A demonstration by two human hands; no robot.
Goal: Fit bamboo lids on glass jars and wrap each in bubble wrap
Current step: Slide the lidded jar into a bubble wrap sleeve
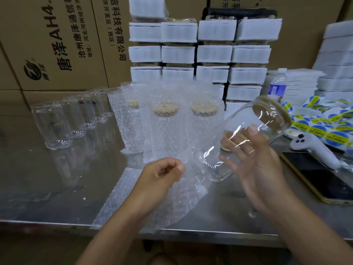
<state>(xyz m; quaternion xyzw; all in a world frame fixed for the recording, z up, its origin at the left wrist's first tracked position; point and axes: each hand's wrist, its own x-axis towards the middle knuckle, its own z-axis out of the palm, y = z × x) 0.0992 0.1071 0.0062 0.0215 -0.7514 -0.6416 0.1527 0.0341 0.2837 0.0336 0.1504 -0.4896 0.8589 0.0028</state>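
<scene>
My right hand (254, 155) holds a clear glass jar (229, 134) tilted above the steel table (57, 188), its bamboo lid (271, 113) fitted and pointing up to the right. The fingers curl round the jar's far side. My left hand (162, 175) pinches the edge of a bubble wrap sheet (172, 203) that lies under the jar's base and reaches the table's front edge. Several wrapped, lidded jars (166, 119) stand behind. Bare glass jars (53, 125) stand in a row at the left.
White foam-wrapped packs (214, 52) are stacked at the back before cardboard boxes (57, 39). At the right lie a water bottle (278, 85), yellow-and-blue sticker strips (321, 121), a grey handheld controller (313, 146) and a phone (321, 178). A loose bamboo lid (227, 145) lies behind the jar.
</scene>
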